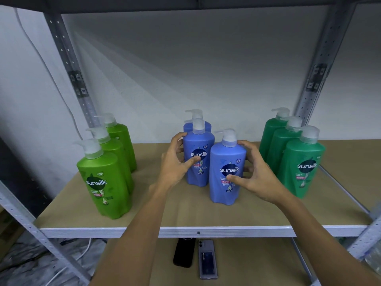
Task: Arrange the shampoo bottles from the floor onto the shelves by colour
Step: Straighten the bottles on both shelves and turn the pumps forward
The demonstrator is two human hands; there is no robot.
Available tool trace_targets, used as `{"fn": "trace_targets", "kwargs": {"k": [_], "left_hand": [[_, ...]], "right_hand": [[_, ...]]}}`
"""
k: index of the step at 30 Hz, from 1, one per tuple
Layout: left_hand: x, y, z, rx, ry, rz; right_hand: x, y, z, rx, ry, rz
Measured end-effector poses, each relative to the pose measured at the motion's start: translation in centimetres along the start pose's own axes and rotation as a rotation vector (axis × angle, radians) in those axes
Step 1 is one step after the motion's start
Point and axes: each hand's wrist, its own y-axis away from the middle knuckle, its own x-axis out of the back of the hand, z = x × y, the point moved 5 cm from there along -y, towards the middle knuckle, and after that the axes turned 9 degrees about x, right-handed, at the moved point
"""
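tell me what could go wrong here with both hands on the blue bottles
1. The front blue bottle stands off to the right of the blue row; nudging it with the right hand could tip this tall pump bottle.
2. The left hand on the middle blue bottle could push it into the rear blue bottle right behind.
3. The dark green bottles sit near the right hand; a wide move might knock them.

lime bottles (pixel 105 182), blue bottles (pixel 226 172), teal-green bottles (pixel 299 162)

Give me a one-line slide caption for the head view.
Left hand and right hand straighten two blue bottles between lime and dark-green rows.
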Motion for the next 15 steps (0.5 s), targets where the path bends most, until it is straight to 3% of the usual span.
{"fn": "trace_targets", "kwargs": {"k": [5, 15], "left_hand": [[0.5, -0.1, -0.3, -0.015, -0.036, -0.012], [1.5, -0.2, -0.2, 0.195, 0.181, -0.083]], "right_hand": [[-0.6, 0.0, -0.4, 0.011, 0.01, -0.003], [-3.8, -0.7, -2.0, 0.057, 0.036, 0.005]]}}
